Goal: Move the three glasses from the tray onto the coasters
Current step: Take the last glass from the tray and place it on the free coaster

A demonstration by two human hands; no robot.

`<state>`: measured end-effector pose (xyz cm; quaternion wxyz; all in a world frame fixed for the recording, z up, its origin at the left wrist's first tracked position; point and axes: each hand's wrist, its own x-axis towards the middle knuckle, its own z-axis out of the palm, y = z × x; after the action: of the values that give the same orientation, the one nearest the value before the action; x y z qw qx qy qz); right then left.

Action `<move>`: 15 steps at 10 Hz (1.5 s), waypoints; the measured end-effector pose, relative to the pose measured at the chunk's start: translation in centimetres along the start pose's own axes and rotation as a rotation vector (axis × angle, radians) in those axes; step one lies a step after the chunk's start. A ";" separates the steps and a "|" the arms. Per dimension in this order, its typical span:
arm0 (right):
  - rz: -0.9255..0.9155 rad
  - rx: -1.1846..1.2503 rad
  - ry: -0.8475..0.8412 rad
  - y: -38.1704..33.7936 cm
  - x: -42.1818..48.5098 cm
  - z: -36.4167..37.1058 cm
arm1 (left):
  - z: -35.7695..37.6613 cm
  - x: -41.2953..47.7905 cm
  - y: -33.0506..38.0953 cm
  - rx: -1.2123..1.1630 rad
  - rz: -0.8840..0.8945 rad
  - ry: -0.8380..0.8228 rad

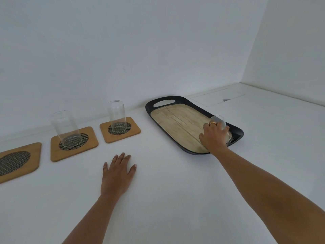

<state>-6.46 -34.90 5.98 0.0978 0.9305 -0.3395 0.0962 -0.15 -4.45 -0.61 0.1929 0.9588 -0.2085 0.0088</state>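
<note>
A dark-rimmed tray (pixel 159 110) with a wood-look floor lies at the right. At its near right end stands a clear glass (pixel 219 119), and my right hand (pixel 213 136) is wrapped around it, hiding its lower part. Two more clear glasses stand upright on wooden coasters: one glass (pixel 117 114) on the right coaster (pixel 133 130), the other glass (pixel 66 126) on the middle coaster (pixel 56 153). A third coaster (pixel 33 162) at the far left edge carries nothing. My left hand (pixel 117 173) rests flat on the white table, fingers spread.
The white table meets a white wall behind the coasters and tray. A flush rectangular hatch (pixel 218 97) is set into the tabletop behind the tray. Another wall closes the right side.
</note>
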 end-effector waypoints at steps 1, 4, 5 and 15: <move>-0.016 0.019 0.039 -0.1 0.5 -0.3 | 0.0 0.0 0.0 0.005 -0.003 0.003; 0.098 0.136 -0.323 -0.1 1.1 -2.6 | 0.0 0.1 -0.1 -0.005 -0.004 0.003; 0.059 0.131 -0.309 -0.6 0.9 -2.7 | 0.0 0.0 0.0 -0.004 -0.002 0.004; -0.174 0.012 -0.125 -6.0 2.1 -1.3 | -0.1 0.0 0.0 -0.012 -0.004 0.013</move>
<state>-1.13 -31.37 7.01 0.0788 0.9612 -0.2624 0.0312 -0.15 -4.39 -0.56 0.2001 0.9579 -0.2053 0.0133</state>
